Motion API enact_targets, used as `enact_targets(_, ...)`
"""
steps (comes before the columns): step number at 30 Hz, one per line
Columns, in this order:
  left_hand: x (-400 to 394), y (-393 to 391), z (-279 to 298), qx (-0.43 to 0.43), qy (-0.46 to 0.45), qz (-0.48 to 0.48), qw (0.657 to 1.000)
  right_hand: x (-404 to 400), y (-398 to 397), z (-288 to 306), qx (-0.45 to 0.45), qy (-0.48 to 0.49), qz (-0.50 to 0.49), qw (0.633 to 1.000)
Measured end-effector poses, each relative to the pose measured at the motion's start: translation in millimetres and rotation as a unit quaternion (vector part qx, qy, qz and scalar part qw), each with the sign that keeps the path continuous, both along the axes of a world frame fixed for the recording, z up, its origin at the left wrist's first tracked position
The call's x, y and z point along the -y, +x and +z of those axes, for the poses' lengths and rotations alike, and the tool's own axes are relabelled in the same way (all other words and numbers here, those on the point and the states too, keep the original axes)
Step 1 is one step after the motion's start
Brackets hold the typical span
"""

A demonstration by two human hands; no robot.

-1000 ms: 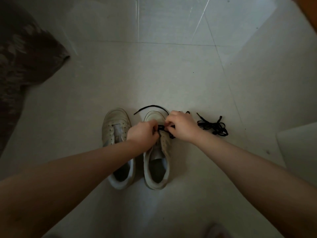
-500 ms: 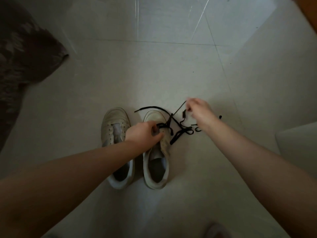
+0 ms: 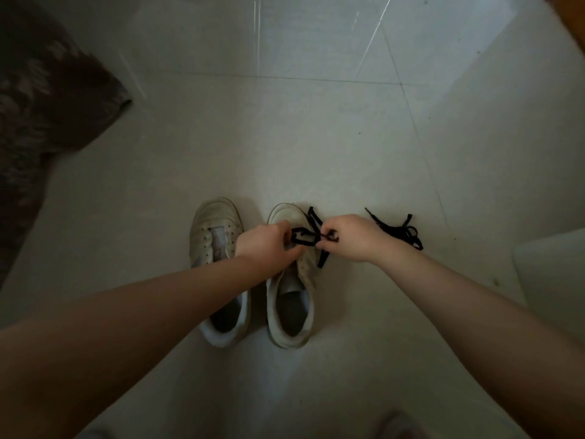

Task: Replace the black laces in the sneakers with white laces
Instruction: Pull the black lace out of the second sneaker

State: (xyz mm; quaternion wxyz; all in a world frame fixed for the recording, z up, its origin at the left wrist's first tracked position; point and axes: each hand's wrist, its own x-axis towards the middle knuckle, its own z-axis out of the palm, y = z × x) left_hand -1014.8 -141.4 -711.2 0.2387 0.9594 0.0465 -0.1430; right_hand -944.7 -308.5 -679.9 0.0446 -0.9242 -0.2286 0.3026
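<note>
Two white sneakers on a pale tiled floor (image 3: 316,137), toes pointing away from the wearer of the camera. Left sneaker (image 3: 215,248): eyelets bare, no lace. Right sneaker (image 3: 292,299): black lace (image 3: 305,237) threaded only at the rows nearest the toe, loose ends trailing over its right flank to the floor. Left hand (image 3: 264,243): fingers curled at the eyelet area, apparently pinching a loop of the lace, though the fingertips are turned away and the grip cannot be confirmed. Right hand (image 3: 351,237): thumb and forefinger closed on a strand of the same lace just beside the shoe. Second black lace (image 3: 399,231): heaped on the floor to the right, partly behind the right wrist. Risks, as judged: a pull across the shoe rather than along the eyelet line may snag the lace tip in an eyelet; with only fingertips on the upper, the unweighted shoe may slide or tip; the trailing ends may tangle with the heaped lace near by. Not visible: any white laces. Hard to make out: how many eyelets remain threaded, owing to dim light and the hands' cover. Dark patterned fabric (image 3: 41,115) at upper left and a pale object (image 3: 554,274) at right are both cut off by the frame and unidentified.
</note>
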Motion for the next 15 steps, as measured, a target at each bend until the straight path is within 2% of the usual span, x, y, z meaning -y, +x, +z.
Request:
enact_targets(1, 0, 0, 0, -0.002, 0.002, -0.002, 1.0, 1, 0, -2, 0.009, -0.012, 0.017, 1.0)
enact_targets(2, 0, 0, 0, -0.003, 0.003, -0.003, 1.0, 1, 0, -3, 0.003, 0.015, 0.014, 1.0)
enact_targets(4, -1, 1, 0, -0.007, 0.0, -0.003, 1.0, 1, 2, 0, -0.026, 0.167, -0.086, 0.982)
enact_targets(5, -1, 0, 0, -0.009, -0.004, -0.002, 1.0, 2, 4, 3, -0.033, 0.253, -0.168, 0.952)
enact_targets(7, -1, 0, 0, -0.01, -0.011, -0.001, 1.0, 6, 12, 10, -0.058, 0.372, -0.33, 0.866)
enact_targets(9, -1, -1, 0, -0.009, -0.013, 0.001, 1.0, 9, 17, 9, -0.143, 0.457, -0.441, 0.759)
enact_targets(12, 0, 0, 0, -0.006, -0.012, 0.004, 1.0, 3, 12, 6, -0.297, 0.565, -0.534, 0.554)
enact_targets(13, 0, 0, 0, -0.007, -0.012, 0.004, 1.0, -1, 10, 7, -0.314, 0.58, -0.551, 0.512)
enact_targets(14, 0, 0, 0, -0.007, -0.012, 0.005, 1.0, -4, 10, 10, -0.313, 0.587, -0.561, 0.492)
enact_targets(15, 0, 0, 0, -0.008, -0.011, 0.006, 1.0, -5, 13, 15, -0.3, 0.593, -0.565, 0.489)
